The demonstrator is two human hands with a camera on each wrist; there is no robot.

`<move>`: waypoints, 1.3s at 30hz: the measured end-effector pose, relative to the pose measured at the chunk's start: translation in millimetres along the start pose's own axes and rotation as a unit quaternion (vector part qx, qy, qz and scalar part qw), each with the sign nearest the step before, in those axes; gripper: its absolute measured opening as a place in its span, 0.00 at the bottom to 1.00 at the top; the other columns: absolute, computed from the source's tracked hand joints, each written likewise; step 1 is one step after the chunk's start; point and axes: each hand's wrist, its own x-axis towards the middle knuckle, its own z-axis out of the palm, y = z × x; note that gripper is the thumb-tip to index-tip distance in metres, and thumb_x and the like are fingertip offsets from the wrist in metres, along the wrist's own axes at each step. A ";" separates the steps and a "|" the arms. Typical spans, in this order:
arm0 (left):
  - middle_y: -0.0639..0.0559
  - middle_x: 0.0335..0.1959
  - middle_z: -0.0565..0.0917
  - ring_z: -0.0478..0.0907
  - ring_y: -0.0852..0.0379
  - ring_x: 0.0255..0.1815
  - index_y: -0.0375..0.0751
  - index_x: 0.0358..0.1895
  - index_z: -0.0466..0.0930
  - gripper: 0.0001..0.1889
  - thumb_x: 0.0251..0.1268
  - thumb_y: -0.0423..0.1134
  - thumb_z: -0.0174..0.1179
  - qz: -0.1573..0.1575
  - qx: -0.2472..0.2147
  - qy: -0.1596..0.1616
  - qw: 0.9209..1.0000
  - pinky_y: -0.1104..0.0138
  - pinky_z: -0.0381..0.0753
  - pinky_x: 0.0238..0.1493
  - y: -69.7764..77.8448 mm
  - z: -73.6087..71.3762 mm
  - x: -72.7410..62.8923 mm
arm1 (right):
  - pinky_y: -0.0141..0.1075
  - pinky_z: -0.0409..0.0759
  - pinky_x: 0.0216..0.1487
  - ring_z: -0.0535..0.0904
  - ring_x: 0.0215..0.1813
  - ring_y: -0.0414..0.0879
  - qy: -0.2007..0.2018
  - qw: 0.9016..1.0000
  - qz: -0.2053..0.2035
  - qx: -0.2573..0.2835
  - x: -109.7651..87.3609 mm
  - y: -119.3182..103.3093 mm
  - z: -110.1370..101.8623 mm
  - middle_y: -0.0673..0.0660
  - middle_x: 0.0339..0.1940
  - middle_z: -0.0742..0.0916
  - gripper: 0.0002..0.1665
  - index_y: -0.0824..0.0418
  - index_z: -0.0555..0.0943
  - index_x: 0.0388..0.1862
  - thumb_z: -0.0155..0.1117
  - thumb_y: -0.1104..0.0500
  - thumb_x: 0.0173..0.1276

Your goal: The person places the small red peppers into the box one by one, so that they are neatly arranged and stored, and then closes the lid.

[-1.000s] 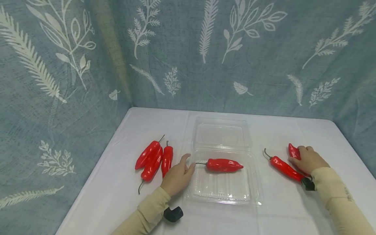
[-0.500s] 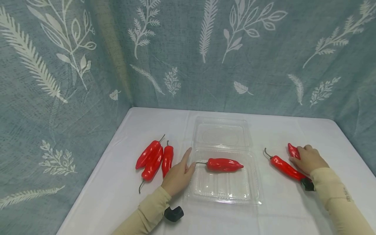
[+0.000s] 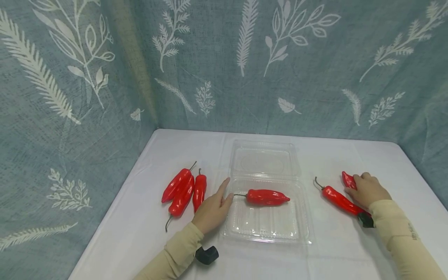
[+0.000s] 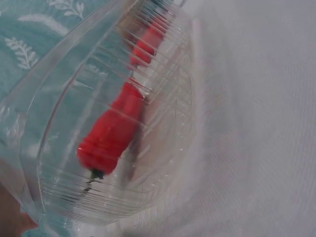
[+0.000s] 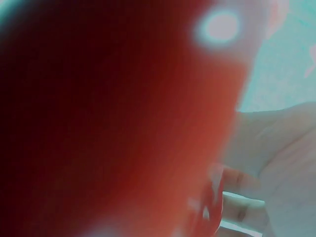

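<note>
A clear plastic clamshell box [image 3: 304,217] lies open on the table, its lid laid back. One red chili pepper [image 3: 267,197] rests inside, stem to the left. My left hand [image 3: 211,210] is at the box's left rim, index finger stretched forward and thumb by the rim; contact is hard to tell. At the right, my right hand [image 3: 369,190] holds a red chili pepper [image 3: 349,180], mostly covered by the fingers. Just left of it lies another chili pepper [image 3: 339,199], its lower end near the wrist. A blurred red pepper [image 5: 123,123] fills most of the right wrist view.
Several red chili peppers [image 3: 181,196] lie close together left of my left hand. White cloth [image 3: 140,241] covers the table. A patterned blue-green curtain [image 3: 224,93] hangs behind it and along the left side. A black wrist camera [image 3: 207,255] sits under the left sleeve.
My left index finger has straightened forward from a bent pose. The right hand has barely moved and keeps its hold on the chili pepper.
</note>
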 end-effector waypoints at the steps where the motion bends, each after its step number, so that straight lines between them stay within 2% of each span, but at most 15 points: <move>1: 0.54 0.18 0.72 0.69 0.56 0.16 0.55 0.76 0.50 0.34 0.70 0.52 0.50 0.001 0.000 0.000 1.000 0.67 0.71 0.22 0.2 0.0 0.1 | 0.61 0.76 0.45 0.69 0.45 0.69 0.003 1.000 -0.003 -0.002 -0.3 0.0 -0.3 0.80 0.48 0.71 0.43 0.82 0.65 0.60 0.69 0.52 0.59; 22: 0.54 0.19 0.72 0.70 0.56 0.17 0.57 0.76 0.50 0.35 0.68 0.53 0.52 -0.004 -0.005 0.000 1.000 0.68 0.71 0.22 -2.4 0.5 2.0 | 0.63 0.76 0.44 0.71 0.43 0.69 0.045 0.999 -0.015 0.003 0.1 -8.1 -4.5 0.79 0.46 0.75 0.42 0.79 0.66 0.59 0.71 0.53 0.57; 30: 0.55 0.19 0.72 0.69 0.57 0.18 0.57 0.76 0.51 0.35 0.68 0.53 0.52 -0.001 -0.004 0.003 1.000 0.68 0.71 0.21 -4.8 3.3 0.6 | 0.61 0.78 0.42 0.73 0.40 0.67 0.105 0.993 -0.047 -0.024 -2.3 -19.9 -11.6 0.77 0.41 0.77 0.36 0.80 0.70 0.53 0.73 0.58 0.55; 39: 0.56 0.20 0.73 0.70 0.58 0.18 0.55 0.76 0.51 0.35 0.68 0.53 0.52 0.007 -0.002 0.003 1.000 0.68 0.72 0.23 -4.4 1.9 0.4 | 0.60 0.78 0.42 0.74 0.39 0.66 0.147 0.985 -0.085 -0.027 -10.7 -40.7 -26.8 0.77 0.41 0.78 0.36 0.80 0.72 0.52 0.75 0.58 0.53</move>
